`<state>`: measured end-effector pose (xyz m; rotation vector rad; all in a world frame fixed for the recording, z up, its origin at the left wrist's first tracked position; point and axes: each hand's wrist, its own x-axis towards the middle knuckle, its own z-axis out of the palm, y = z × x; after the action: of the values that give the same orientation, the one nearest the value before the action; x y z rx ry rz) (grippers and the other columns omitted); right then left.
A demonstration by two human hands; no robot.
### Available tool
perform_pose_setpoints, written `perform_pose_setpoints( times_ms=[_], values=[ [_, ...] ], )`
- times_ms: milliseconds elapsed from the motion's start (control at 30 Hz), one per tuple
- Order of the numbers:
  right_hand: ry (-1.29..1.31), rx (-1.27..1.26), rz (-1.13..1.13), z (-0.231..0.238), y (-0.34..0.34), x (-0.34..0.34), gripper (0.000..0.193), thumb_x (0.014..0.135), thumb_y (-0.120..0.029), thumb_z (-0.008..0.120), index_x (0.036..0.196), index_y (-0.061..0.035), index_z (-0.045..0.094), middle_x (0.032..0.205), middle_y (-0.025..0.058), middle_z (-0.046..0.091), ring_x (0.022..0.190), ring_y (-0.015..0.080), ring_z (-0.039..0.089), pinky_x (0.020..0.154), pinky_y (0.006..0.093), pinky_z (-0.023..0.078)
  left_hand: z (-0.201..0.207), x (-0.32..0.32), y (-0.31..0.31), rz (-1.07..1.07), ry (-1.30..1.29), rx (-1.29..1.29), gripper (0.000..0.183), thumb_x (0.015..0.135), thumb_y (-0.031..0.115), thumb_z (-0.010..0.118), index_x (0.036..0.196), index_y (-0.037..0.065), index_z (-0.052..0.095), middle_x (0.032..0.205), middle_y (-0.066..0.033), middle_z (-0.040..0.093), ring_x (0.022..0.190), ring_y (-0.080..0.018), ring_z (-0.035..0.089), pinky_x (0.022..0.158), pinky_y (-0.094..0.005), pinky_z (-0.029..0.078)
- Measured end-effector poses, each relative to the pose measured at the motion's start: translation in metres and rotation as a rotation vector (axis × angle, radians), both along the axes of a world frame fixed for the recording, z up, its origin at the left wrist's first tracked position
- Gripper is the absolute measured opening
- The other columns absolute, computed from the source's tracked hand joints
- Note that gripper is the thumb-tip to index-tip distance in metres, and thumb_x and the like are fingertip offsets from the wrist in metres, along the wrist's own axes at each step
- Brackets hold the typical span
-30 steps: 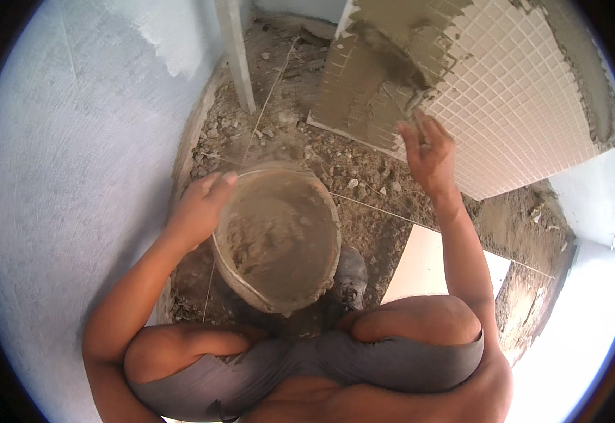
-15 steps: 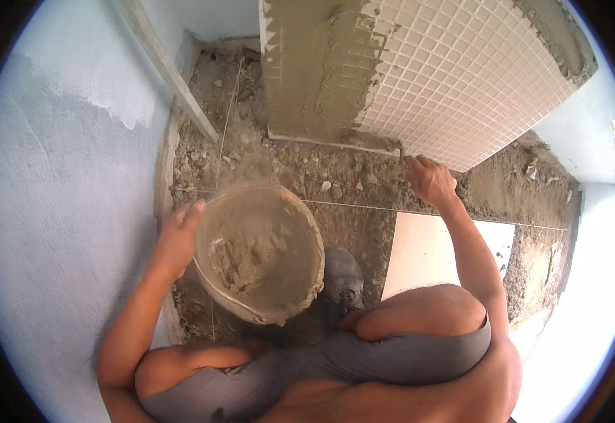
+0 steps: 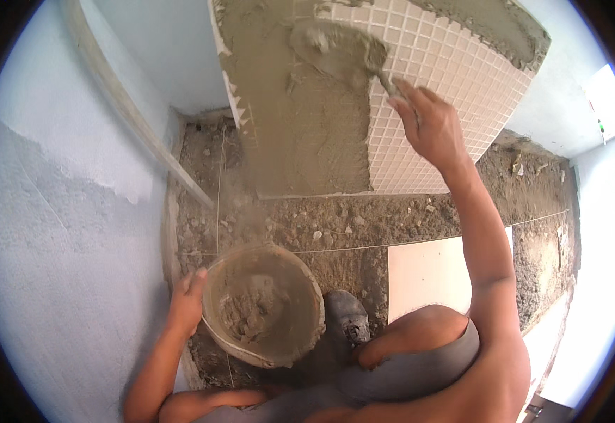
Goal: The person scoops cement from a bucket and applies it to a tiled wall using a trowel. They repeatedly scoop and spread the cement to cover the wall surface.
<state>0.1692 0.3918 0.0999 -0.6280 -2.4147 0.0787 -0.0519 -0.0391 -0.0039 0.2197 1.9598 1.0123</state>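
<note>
My right hand [image 3: 431, 127] is closed round the handle of a trowel [image 3: 339, 51], whose mortar-smeared blade lies against the back of a large tile [image 3: 455, 77]. Wet grey mortar [image 3: 307, 134] coats the left part of that gridded back and a strip at its upper right edge; the middle and right of the grid are bare. At lower left, my left hand [image 3: 187, 303] grips the left rim of a round bucket [image 3: 314, 289]. A lump of mortar [image 3: 251, 307] sits in the bucket's bottom.
A pale laid tile [image 3: 427, 278] lies on the rubble floor beyond my right knee. Taut strings [image 3: 349, 248] cross the ground. A long straight bar [image 3: 131, 120] leans along the blue wall [image 3: 60, 211] at left. My shoe [image 3: 347, 315] stands beside the bucket.
My right hand has risen from the tile's lower edge to its upper middle, carrying the trowel across the back. More of the grid is coated. My left hand stays at the bucket.
</note>
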Motion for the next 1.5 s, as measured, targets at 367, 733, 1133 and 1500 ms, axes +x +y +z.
perform_pose_setpoints(
  times_ms=[367,733,1133,1500],
  values=[
    [0.259,-0.362,-0.364,-0.017,0.015,0.059,0.039,0.098,-0.033,0.059,0.117,0.0012,0.065,0.078,0.0177,0.067,0.067,0.0197,0.065,0.064,0.0352,0.052,0.001,0.005,-0.012,0.028,0.068,-0.045,0.067,0.098,0.048,0.053,0.136,-0.008,0.048,0.135,-0.0226,0.054,0.123,-0.0287,0.051,0.105,-0.0369,0.038],
    [-0.452,-0.556,0.213,-0.055,-0.118,0.079,0.024,0.09,-0.018,0.065,0.106,-0.0024,0.057,0.084,0.0187,0.067,0.07,0.0316,0.066,0.061,0.0409,0.052,-0.008,0.004,-0.003,-0.04,0.095,-0.029,0.079,0.095,0.056,0.053,0.136,-0.011,0.046,0.134,-0.0274,0.053,0.127,-0.0328,0.049,0.108,-0.0382,0.036],
    [-0.8,0.12,0.694,-0.114,-0.205,-0.001,0.031,0.086,-0.014,0.056,0.111,0.0033,0.058,0.093,0.0148,0.065,0.087,0.0281,0.067,0.073,0.0364,0.054,-0.002,0.003,0.006,-0.184,0.153,-0.081,0.087,0.097,0.059,0.046,0.138,-0.017,0.039,0.139,-0.0344,0.045,0.135,-0.0386,0.042,0.113,-0.04,0.031],
    [-0.995,-0.268,0.817,-0.147,-0.227,-0.004,0.05,0.081,-0.015,0.061,0.128,-0.0014,0.055,0.094,0.0154,0.066,0.086,0.0314,0.068,0.07,0.0412,0.057,-0.009,0.003,0.011,-0.151,0.135,-0.09,0.089,0.096,0.06,0.046,0.139,-0.017,0.036,0.14,-0.0358,0.043,0.136,-0.0387,0.041,0.113,-0.0394,0.031]
  ],
)
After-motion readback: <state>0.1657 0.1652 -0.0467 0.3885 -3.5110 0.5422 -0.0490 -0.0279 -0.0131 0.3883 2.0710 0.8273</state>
